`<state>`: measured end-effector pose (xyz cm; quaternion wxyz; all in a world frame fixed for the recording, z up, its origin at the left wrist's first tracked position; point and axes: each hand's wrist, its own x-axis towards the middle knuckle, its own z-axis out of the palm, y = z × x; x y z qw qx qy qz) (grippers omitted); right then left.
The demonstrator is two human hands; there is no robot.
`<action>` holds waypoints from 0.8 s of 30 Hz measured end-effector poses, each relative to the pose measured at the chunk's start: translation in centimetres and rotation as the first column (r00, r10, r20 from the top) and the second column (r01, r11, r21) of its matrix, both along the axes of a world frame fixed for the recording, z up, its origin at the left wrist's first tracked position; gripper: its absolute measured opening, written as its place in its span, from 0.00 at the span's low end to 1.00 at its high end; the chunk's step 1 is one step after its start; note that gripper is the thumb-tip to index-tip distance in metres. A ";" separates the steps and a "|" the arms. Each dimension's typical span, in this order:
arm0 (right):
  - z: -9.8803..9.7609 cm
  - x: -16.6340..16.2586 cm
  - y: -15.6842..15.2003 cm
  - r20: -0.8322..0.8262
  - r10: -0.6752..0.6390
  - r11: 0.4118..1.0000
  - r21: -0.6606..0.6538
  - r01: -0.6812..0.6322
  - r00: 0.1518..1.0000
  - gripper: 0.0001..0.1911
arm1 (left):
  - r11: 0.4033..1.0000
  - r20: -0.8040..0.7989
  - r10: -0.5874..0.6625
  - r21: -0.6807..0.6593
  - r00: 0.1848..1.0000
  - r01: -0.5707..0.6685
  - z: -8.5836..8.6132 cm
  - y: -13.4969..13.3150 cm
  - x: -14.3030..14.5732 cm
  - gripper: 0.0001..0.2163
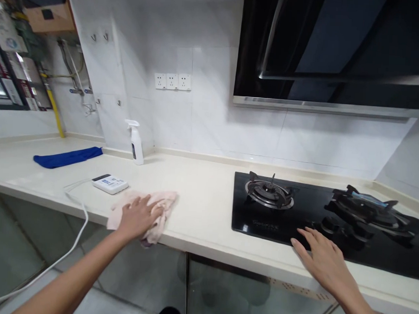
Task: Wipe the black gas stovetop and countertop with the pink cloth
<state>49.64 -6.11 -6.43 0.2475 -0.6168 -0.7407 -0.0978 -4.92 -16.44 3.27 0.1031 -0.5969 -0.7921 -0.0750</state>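
My left hand (137, 217) presses a pale pink cloth (166, 205) onto the countertop near its front edge. Its fingers bend over the bunched folds, and part of the cloth hangs over the edge. My right hand (321, 256) is open, fingers apart, at the front edge of the black gas hob (262, 225). Nothing is held in it, and its fingertips lie just below the control knobs (330, 224). Left of the cloth sits a small white box-shaped device (110, 184) with a dark strip, printed labels and a white cable (81, 230).
A white spray bottle (136, 145) stands upright by the wall, with a folded blue cloth (68, 157) to its left. Two burners (269, 194) rise from the hob. Above it hangs a black range hood (323, 55). Wall sockets (172, 81) are at the back.
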 end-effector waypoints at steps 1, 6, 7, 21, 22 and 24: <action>0.0 -0.1 0.0 0.000 0.000 1.000 -0.002 0.000 1.000 0.35 | 1.000 -0.008 -0.016 -0.009 1.000 0.016 -0.3 0.0 2.1 0.21; 0.1 -0.4 0.0 0.004 -0.007 1.000 -0.006 0.007 1.000 0.35 | 0.938 0.109 -0.340 0.111 0.934 0.329 -3.7 -0.9 14.7 0.22; 0.1 -0.4 0.0 0.003 -0.009 1.000 -0.010 0.009 1.000 0.35 | 0.909 0.138 -0.410 0.143 0.901 0.392 -4.5 -1.3 17.2 0.22; -0.5 1.3 0.6 0.026 0.034 0.999 -0.028 -0.033 0.999 0.35 | 0.536 -0.169 -0.798 0.243 0.579 0.809 -7.1 0.6 24.4 0.37; -0.5 1.2 0.6 0.029 0.024 0.999 -0.026 -0.023 0.999 0.35 | 0.542 -0.199 -0.774 0.281 0.601 0.792 -7.8 0.6 22.1 0.37; -0.5 1.0 0.5 0.026 0.013 1.000 -0.021 -0.013 1.000 0.35 | 0.576 -0.265 -0.711 0.311 0.651 0.756 -8.9 0.4 16.4 0.37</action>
